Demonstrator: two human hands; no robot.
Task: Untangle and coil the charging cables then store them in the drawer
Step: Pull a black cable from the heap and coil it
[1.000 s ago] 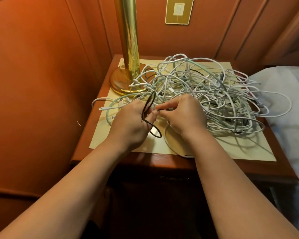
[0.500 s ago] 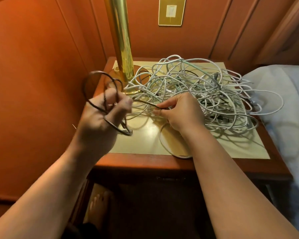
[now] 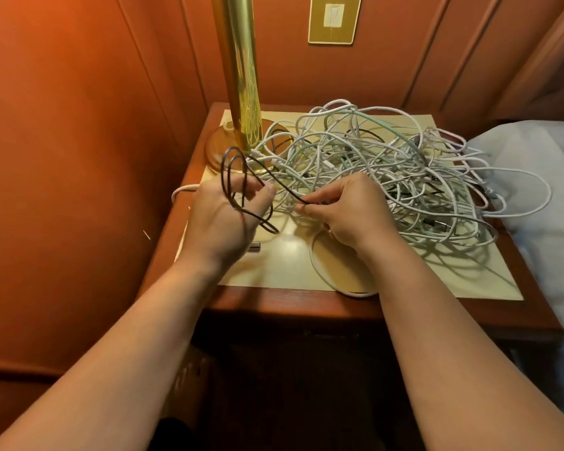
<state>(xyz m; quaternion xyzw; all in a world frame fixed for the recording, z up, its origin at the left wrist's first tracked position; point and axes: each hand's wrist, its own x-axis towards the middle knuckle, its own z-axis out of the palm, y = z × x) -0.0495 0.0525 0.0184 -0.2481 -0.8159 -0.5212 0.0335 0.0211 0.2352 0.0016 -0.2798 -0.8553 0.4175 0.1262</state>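
A big tangle of white charging cables (image 3: 388, 177) lies on the cream mat of the wooden nightstand (image 3: 274, 304). A thin black cable (image 3: 228, 177) is looped in a few turns around my left hand (image 3: 222, 219), which holds the coil above the mat's left side. The black cable runs right to my right hand (image 3: 345, 213), which pinches it between thumb and fingers at the tangle's near edge. A metal plug hangs below my left hand. The drawer front under the top is dark and hard to make out.
A brass lamp (image 3: 241, 92) stands at the nightstand's back left, its base touching the cables. An orange padded wall (image 3: 62, 157) closes the left side. A white pillow (image 3: 541, 206) lies at the right. A wall switch plate (image 3: 334, 17) is behind.
My left hand swung left and up with the black coil, then came back toward the right hand with a further loop. The right hand stayed at the tangle's edge.
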